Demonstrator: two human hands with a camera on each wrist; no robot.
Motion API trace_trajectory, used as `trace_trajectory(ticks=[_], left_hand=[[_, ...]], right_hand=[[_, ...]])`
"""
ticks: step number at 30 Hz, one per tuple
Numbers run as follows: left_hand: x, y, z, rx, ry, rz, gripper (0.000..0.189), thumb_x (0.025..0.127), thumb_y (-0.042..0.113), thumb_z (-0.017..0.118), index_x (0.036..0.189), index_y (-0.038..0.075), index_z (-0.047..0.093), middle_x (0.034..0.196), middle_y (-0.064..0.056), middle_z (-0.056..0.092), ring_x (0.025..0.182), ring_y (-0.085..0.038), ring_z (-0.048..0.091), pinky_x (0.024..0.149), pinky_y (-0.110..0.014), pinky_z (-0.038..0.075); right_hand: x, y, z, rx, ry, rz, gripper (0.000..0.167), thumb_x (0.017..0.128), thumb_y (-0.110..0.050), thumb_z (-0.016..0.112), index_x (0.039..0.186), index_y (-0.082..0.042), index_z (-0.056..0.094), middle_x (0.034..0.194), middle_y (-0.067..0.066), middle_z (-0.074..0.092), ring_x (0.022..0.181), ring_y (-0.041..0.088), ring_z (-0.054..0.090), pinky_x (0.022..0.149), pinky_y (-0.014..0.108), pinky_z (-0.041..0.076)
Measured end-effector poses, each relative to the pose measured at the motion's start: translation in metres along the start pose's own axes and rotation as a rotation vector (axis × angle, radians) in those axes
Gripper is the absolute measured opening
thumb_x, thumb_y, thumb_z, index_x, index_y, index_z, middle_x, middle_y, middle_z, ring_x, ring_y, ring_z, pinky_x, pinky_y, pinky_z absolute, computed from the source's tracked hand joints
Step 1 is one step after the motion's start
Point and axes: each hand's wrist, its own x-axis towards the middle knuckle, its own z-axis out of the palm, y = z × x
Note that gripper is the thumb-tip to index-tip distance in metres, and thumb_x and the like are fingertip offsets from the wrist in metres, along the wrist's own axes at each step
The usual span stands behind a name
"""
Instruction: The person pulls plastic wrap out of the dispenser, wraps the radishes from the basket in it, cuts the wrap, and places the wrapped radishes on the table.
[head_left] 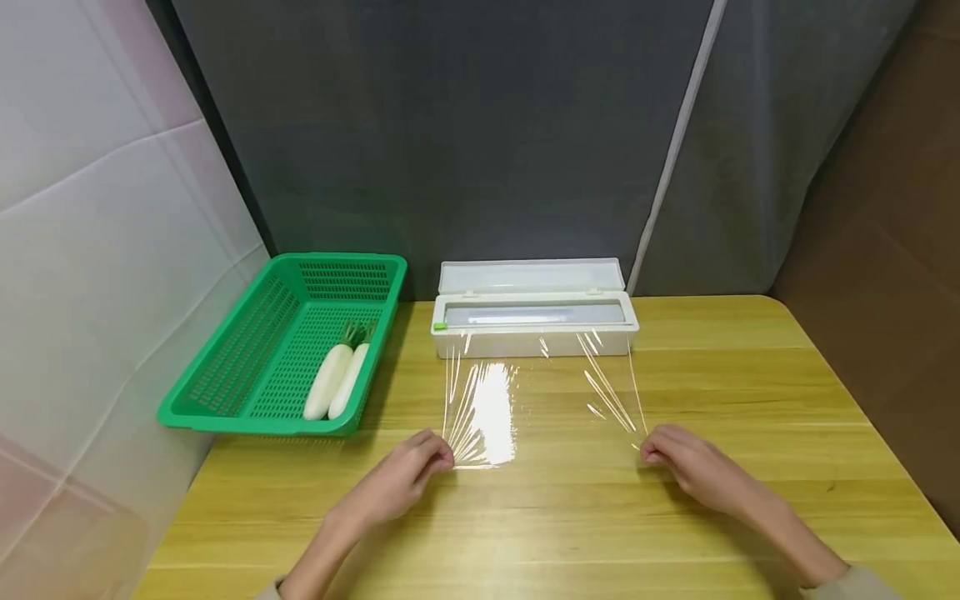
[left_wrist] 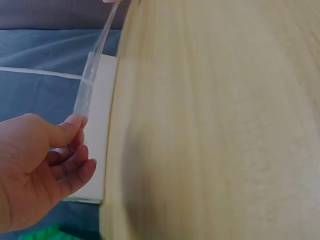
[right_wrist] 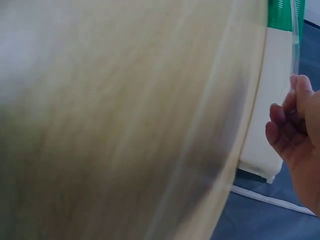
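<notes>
A sheet of clear plastic wrap (head_left: 495, 414) stretches from the front of a white dispenser box (head_left: 536, 342) toward the person. My left hand (head_left: 415, 468) pinches its near left corner between thumb and fingertips, and creases fan out from there. At the near right corner, my right hand (head_left: 693, 467) pinches the wrap in the same way. The box's lid (head_left: 531, 275) stands open at the back, and a small green slider (head_left: 440, 326) sits at its left end. In the left wrist view, the taut wrap (left_wrist: 86, 92) runs away from the thumb and finger.
Left of the box, a green plastic basket (head_left: 258, 427) holds two white radishes (head_left: 328, 382) with trimmed green tops. Both stand on a wooden table (head_left: 555, 533). A dark cloth (head_left: 450, 133) hangs behind, with a pale sheet at left and brown one at right.
</notes>
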Motion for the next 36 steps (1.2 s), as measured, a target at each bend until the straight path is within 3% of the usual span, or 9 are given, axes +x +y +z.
trace_trajectory(ticks=[4, 10, 15, 21, 29, 36], left_hand=[[0.002, -0.006, 0.005, 0.010, -0.022, -0.010, 0.008, 0.100, 0.004, 0.061, 0.096, 0.007, 0.067, 0.091, 0.006, 0.058, 0.087, -0.008, 0.058, 0.079, -0.026, 0.055], [0.006, -0.011, 0.010, 0.047, -0.031, 0.014, 0.006, 0.098, 0.004, 0.064, 0.093, 0.007, 0.066, 0.089, 0.005, 0.058, 0.084, -0.007, 0.055, 0.075, -0.027, 0.054], [0.010, -0.017, 0.014, 0.073, -0.052, 0.001, 0.009, 0.097, 0.004, 0.065, 0.090, 0.008, 0.065, 0.087, 0.005, 0.056, 0.081, -0.007, 0.053, 0.073, -0.027, 0.053], [0.015, -0.025, 0.017, 0.081, -0.067, -0.016, 0.011, 0.097, 0.003, 0.065, 0.088, 0.009, 0.064, 0.086, 0.005, 0.054, 0.079, -0.007, 0.052, 0.071, -0.026, 0.052], [0.017, -0.026, 0.015, 0.078, -0.071, -0.053, 0.011, 0.097, 0.005, 0.065, 0.089, 0.011, 0.064, 0.087, 0.007, 0.053, 0.080, -0.008, 0.051, 0.072, -0.028, 0.051], [0.017, -0.025, 0.014, 0.067, -0.084, -0.100, 0.007, 0.099, 0.009, 0.065, 0.092, 0.011, 0.064, 0.092, 0.005, 0.050, 0.081, -0.010, 0.051, 0.073, -0.029, 0.051]], right_hand=[[0.000, 0.003, 0.005, -0.012, -0.069, 0.039, 0.023, 0.086, -0.001, 0.075, 0.091, -0.019, 0.062, 0.090, -0.016, 0.057, 0.083, -0.001, 0.054, 0.078, 0.012, 0.045], [0.004, 0.007, 0.007, 0.002, -0.200, 0.124, 0.020, 0.093, -0.006, 0.070, 0.090, -0.022, 0.060, 0.088, -0.017, 0.052, 0.078, -0.003, 0.047, 0.067, 0.018, 0.045], [0.010, 0.010, 0.004, 0.040, -0.314, 0.163, 0.016, 0.097, -0.005, 0.066, 0.092, -0.019, 0.062, 0.090, -0.014, 0.055, 0.080, -0.001, 0.049, 0.067, 0.025, 0.050], [0.023, 0.014, 0.001, 0.115, -0.412, 0.220, 0.021, 0.099, -0.002, 0.061, 0.087, -0.019, 0.059, 0.084, -0.013, 0.052, 0.077, 0.003, 0.048, 0.066, 0.023, 0.044], [0.029, 0.014, 0.001, 0.179, -0.441, 0.295, 0.013, 0.103, -0.009, 0.058, 0.095, -0.018, 0.062, 0.085, -0.013, 0.058, 0.077, 0.001, 0.051, 0.068, 0.026, 0.048], [0.032, 0.014, 0.003, 0.158, -0.395, 0.277, 0.007, 0.103, -0.008, 0.058, 0.098, -0.013, 0.059, 0.079, -0.012, 0.052, 0.071, 0.000, 0.047, 0.064, 0.024, 0.046]])
